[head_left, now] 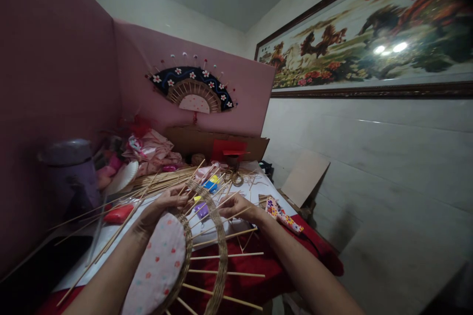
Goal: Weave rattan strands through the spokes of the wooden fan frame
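tan fan frame (187,246): tilted over the red cloth (273,266)
left hand (168,203): grasping its upper end
right hand (238,205): among the upper ribs (246,255); whether pinching, i cannot tell
woven band (221,241): probably being woven
ribs: next move wants even spacing

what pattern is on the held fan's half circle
Half circle: pale pink with small reddish spots, in the head view.
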The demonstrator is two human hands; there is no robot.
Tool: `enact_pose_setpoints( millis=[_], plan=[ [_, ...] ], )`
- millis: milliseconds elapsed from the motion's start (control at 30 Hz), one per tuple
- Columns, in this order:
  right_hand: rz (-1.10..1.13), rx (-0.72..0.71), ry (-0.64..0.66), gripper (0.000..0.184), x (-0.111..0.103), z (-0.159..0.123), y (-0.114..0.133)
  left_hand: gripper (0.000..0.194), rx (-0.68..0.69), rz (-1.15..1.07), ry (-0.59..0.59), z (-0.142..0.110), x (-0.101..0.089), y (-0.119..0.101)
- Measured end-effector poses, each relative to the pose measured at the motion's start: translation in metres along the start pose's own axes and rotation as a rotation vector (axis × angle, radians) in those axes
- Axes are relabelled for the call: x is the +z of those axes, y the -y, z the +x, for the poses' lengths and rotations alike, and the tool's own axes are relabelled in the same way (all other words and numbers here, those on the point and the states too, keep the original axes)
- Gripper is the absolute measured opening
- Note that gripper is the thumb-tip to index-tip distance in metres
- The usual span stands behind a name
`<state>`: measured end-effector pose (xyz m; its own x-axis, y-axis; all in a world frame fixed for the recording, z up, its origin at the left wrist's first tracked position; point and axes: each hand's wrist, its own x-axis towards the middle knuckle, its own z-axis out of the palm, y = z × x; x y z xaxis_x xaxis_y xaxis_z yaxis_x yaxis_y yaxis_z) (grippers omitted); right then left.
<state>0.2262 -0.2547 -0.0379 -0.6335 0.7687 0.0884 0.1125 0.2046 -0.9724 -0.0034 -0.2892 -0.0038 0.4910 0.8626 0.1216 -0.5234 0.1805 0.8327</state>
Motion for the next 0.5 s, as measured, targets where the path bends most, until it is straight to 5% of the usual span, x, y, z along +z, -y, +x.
enact_pose_setpoints(
  millis=[333,500],
  plan=[
    [-0.067,-0.022,-0.08,0.032,-0.0014,-0.0013,-0.0008,0.018,-0.007,0.066,0.111,-0.0027,0.0031,-0.0015],
    [-0.051,-0.014,-0.03,0.032,-0.0009,-0.0014,-0.0005,0.02,-0.002,0.044,-0.002,-0.0012,0.0001,0.0004]
  ],
)
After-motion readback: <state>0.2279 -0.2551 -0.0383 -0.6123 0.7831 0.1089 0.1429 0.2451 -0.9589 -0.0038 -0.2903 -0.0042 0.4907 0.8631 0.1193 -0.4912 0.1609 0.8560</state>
